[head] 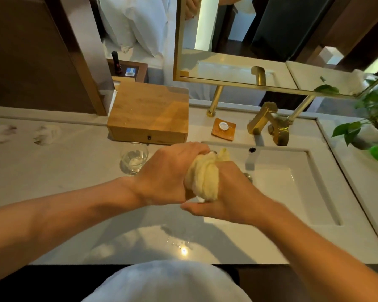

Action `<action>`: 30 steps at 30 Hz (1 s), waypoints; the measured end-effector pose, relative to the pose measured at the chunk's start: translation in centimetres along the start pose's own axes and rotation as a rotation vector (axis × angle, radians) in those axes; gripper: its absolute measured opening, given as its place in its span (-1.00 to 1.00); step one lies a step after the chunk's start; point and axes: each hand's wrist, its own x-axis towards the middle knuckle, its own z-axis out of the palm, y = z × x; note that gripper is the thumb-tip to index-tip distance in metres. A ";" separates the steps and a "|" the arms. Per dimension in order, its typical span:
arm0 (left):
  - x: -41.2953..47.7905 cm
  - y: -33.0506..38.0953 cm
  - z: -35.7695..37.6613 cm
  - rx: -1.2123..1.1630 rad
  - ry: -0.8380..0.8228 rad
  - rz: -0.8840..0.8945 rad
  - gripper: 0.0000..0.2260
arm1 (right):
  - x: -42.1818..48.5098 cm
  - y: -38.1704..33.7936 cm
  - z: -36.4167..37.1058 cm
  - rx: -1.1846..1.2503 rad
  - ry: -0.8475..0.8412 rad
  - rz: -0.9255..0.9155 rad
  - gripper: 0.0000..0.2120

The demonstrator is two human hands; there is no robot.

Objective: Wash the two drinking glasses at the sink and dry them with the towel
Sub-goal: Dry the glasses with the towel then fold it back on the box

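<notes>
Both hands closed on the towel (202,178), bunched over the sink's (292,184) left edge: left hand (168,173) on top, right hand (225,192) under. Can't tell if a glass is inside the wad. One glass (134,157) stands on the table (63,171), left. Likely wet, slippery, fragile: grip by the wall, not the rim.

I see a pale stone countertop (70,192) running across the middle of the frame, with a white rectangular sink (292,182) set into its right half. On the counter, left of centre, stands one clear drinking glass (134,158), upright. Just behind it rests a wooden box (148,112). Right of the box lies a small wooden soap dish (223,129), beside the brass faucet (268,123). A potted plant (373,114) sits at the right edge.
</notes>
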 end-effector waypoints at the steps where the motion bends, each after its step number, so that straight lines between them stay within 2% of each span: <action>1: 0.0 0.1 -0.5 -0.114 -0.144 -0.084 -0.46 | -0.2 0.2 -0.5 -0.176 -0.211 -0.010 -0.41; 2: 0.1 0.2 -0.9 -0.200 -0.324 -0.174 -0.52 | -0.2 0.2 -1.3 -0.270 -0.338 -0.093 -0.54; 3: 0.3 0.5 -1.1 -0.275 -0.531 -0.251 -0.59 | -0.2 0.2 -1.5 -0.365 -0.373 -0.288 -0.76; 4: 0.4 0.6 -0.9 -0.375 -0.727 -0.315 -0.66 | -0.5 0.0 -1.6 -0.481 -0.385 -0.446 -0.82; 6: 0.5 0.4 -0.2 -0.644 -1.003 -0.459 -0.74 | -0.6 0.5 -1.1 -0.535 -0.236 -0.690 -0.69; 7: 0.4 -0.1 0.1 -0.768 -1.110 -0.533 -0.73 | -0.4 0.9 -1.0 -0.523 -0.233 -0.768 -0.70; 10: -0.3 -1.7 0.6 -1.179 -1.485 -0.613 -0.65 | 0.4 1.0 -0.4 -0.501 -0.243 -0.870 -0.75; 12: -0.9 -2.4 0.6 -1.406 -1.610 -0.658 -0.62 | 0.8 1.3 0.3 -0.455 -0.212 -0.871 -0.77; 13: -1.2 -2.8 0.4 -1.481 -1.621 -0.686 -0.61 | 1.0 1.5 1.0 -0.429 -0.188 -0.858 -0.79; 15: -1.3 -2.8 -0.9 -1.439 -1.530 -0.757 -0.62 | 1.2 1.9 2.2 -0.308 -0.139 -0.728 -0.86; 16: -1.1 -2.6 -1.7 -1.258 -1.413 -0.779 -0.63 | 1.2 1.8 2.5 -0.162 -0.145 -0.567 -0.85; 17: -1.0 -2.4 -2.3 -0.969 -1.233 -0.770 -0.63 | 1.3 1.6 2.5 0.032 -0.154 -0.357 -0.80; 19: -0.4 -1.6 -2.8 -0.422 -0.893 -0.665 -0.59 | 1.7 1.6 2.2 0.484 -0.229 0.106 -0.70; 20: -0.2 -1.3 -2.8 -0.330 -0.783 -0.616 -0.56 | 1.7 1.9 1.9 0.762 -0.272 0.253 -0.66; 22: -0.4 -1.1 -2.3 -0.339 -0.653 -0.582 -0.50 | 1.4 3.6 1.3 1.273 -0.298 0.317 -0.60; 24: -0.7 -1.5 -1.8 -0.339 -0.499 -0.588 -0.44 | 0.7 5.8 0.9 1.589 -0.225 0.254 -0.57; 26: -0.6 -1.8 -1.7 -0.418 -0.301 -0.689 -0.40 | -0.4 7.6 0.7 1.843 -0.135 0.153 -0.50; 28: 0.2 -1.7 -1.7 -0.586 -0.115 -0.785 -0.34 | -0.9 9.1 1.3 1.982 0.106 0.213 -0.37; 30: 1.3 -1.4 -1.6 -0.724 0.038 -0.801 -0.23 | -0.6 9.4 2.5 1.987 0.309 0.281 -0.25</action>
